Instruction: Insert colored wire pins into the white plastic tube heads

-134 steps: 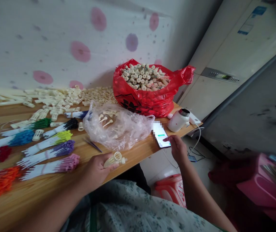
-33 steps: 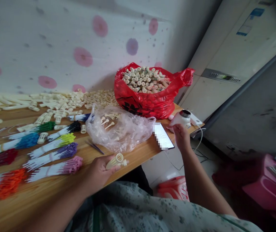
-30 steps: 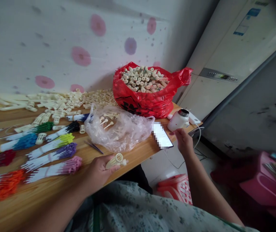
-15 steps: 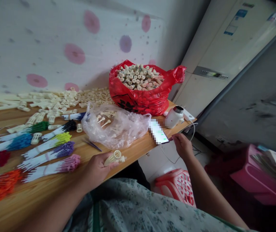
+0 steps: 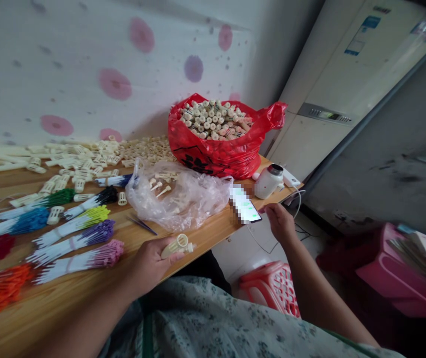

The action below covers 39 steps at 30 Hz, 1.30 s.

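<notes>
My left hand (image 5: 151, 263) is closed around a cream slotted plastic tube (image 5: 182, 242), its round open end facing up. A small pale piece with a translucent tip (image 5: 189, 247) sticks out beside it from the same grip. My right hand (image 5: 280, 223) hovers just off the table's edge, one finger stretched toward the phone (image 5: 253, 215) and the others loosely curled; nothing shows in it. The phone's screen is lit and partly blurred out. Ahead of my left hand lie a clear plastic bag (image 5: 198, 201) with small cream pegs and a pair of dark tweezers (image 5: 142, 225).
Bundles of colored-tipped white sticks, such as the pink bundle (image 5: 82, 261), cover the table's left. Cream slotted parts (image 5: 82, 171) pile along the wall. A red bag (image 5: 213, 154) holds assembled pieces. A white bottle (image 5: 270, 181) stands near the right edge; a red plastic stool (image 5: 270, 286) is below.
My right fingertip has drawn back slightly from the phone's edge and moved up. My left hand keeps its grip on the slotted tube, almost unmoved.
</notes>
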Each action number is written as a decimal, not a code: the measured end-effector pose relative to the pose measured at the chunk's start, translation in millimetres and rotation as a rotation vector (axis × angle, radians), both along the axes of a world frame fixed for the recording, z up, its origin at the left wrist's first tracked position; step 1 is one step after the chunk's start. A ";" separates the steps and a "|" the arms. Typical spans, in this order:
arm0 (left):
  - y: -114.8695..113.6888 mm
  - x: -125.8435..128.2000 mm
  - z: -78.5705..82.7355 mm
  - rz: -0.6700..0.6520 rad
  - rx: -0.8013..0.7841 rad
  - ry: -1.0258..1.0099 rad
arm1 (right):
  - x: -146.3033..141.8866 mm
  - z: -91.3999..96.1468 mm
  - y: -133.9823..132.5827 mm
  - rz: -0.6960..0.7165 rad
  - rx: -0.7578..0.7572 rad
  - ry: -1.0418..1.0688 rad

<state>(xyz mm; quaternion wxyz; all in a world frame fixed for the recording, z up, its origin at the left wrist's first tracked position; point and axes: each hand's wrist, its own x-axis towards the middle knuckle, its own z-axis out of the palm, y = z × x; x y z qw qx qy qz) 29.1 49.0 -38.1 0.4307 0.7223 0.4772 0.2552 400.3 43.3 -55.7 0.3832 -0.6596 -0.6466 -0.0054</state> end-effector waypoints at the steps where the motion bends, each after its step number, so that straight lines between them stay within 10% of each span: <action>1: 0.0 -0.1 -0.4 0.002 0.002 -0.003 | -1.4 0.6 2.3 0.011 -0.008 -0.003; 39: 1.5 -1.0 -0.9 -0.023 0.046 0.022 | -11.5 9.0 86.9 0.164 -0.066 -0.011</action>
